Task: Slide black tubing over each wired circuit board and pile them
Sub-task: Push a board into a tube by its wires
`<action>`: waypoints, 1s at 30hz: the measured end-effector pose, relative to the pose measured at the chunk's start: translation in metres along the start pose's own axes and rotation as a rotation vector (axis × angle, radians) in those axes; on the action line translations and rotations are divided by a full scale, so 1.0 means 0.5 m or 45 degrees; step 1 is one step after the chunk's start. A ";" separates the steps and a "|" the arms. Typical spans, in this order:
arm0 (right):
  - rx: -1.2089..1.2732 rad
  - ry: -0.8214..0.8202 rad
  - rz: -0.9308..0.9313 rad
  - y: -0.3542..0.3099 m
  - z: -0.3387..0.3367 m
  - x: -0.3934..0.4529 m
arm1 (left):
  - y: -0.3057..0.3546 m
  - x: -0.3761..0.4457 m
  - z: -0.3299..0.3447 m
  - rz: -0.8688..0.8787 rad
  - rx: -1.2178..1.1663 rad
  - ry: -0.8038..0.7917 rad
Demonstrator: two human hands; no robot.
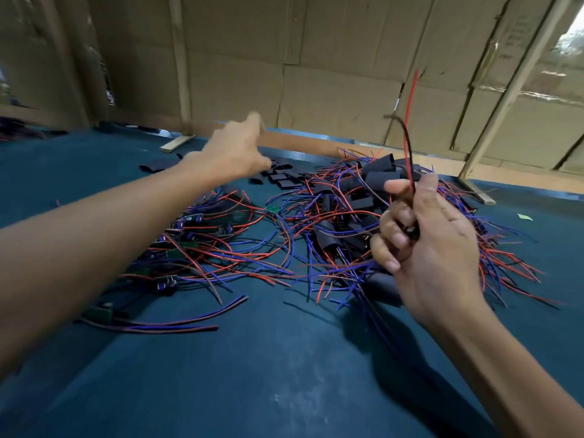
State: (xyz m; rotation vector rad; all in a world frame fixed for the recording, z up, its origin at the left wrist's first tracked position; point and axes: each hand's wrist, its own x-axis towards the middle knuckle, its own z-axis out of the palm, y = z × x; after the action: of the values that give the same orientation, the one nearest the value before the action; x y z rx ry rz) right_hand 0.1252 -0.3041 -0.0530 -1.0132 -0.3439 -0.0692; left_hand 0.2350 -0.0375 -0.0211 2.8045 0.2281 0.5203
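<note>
My right hand [426, 241] grips a wired circuit board, whose red and black wires [409, 128] stick up above my thumb; the board itself is mostly hidden in my fist. My left hand [237, 150] is stretched far forward over loose flat pieces of black tubing [281, 177] at the back of the table; it is blurred and its fingers seem to reach down at the pieces. A pile of boards sleeved in black tubing [357, 210] with red and blue wires lies in front of my right hand. Bare green boards with wires [189, 241] lie under my left forearm.
The table has a dark blue-green cloth [284, 358]. A cardboard wall [316, 74] with wooden posts closes the far edge. A lone green board [272, 209] lies between the heaps. A wood block [177, 143] lies at the back left.
</note>
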 end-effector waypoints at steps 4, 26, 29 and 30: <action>-0.097 -0.055 -0.058 -0.016 -0.020 0.012 | 0.016 -0.139 -0.047 0.268 -0.784 0.185; -0.572 -0.190 -0.352 0.007 -0.055 0.011 | 0.005 -0.337 0.029 0.545 -1.260 0.126; -0.568 -0.202 -0.388 0.006 -0.058 0.014 | 0.006 -0.339 0.025 0.538 -1.287 0.087; -0.570 -0.207 -0.393 0.006 -0.057 0.014 | 0.006 -0.339 0.023 0.539 -1.297 0.083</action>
State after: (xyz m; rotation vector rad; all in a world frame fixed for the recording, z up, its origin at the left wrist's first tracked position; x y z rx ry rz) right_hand 0.1397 -0.3259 -0.0669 -1.4051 -0.6512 -0.3565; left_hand 0.0834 -0.0778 -0.0862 1.8200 -0.4993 0.5906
